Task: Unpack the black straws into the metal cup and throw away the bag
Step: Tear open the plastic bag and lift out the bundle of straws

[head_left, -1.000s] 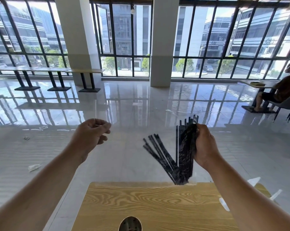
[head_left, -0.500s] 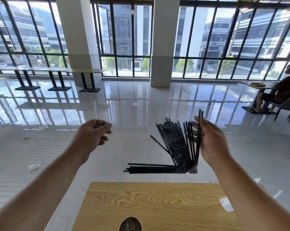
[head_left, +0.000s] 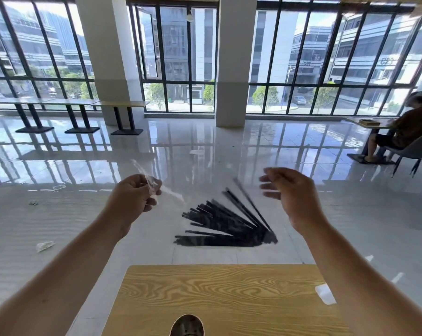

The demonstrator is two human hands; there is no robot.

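Observation:
A fan of black straws [head_left: 225, 225] hangs blurred in the air between my hands, above the far edge of the wooden table [head_left: 229, 294]. They seem to lie inside a clear plastic bag [head_left: 154, 187], which is hard to make out. My left hand [head_left: 135, 197] is shut on a crumpled corner of that bag, and a clear strip runs from it toward the straws. My right hand [head_left: 290, 192] is blurred, with its fingers spread, just right of the straws and not touching them. The metal cup [head_left: 187, 326] shows only its rim at the bottom edge of the view.
A white scrap [head_left: 325, 293] lies by the table's right edge. Bits of plastic litter [head_left: 44, 246] sit on the glossy floor to the left. A person [head_left: 408, 127] sits at a table far right. Long tables [head_left: 59, 101] line the windows.
My right hand has let go of the straw bundle and opened. The straws have fanned out and swung down and left. My left hand now pinches clear plastic.

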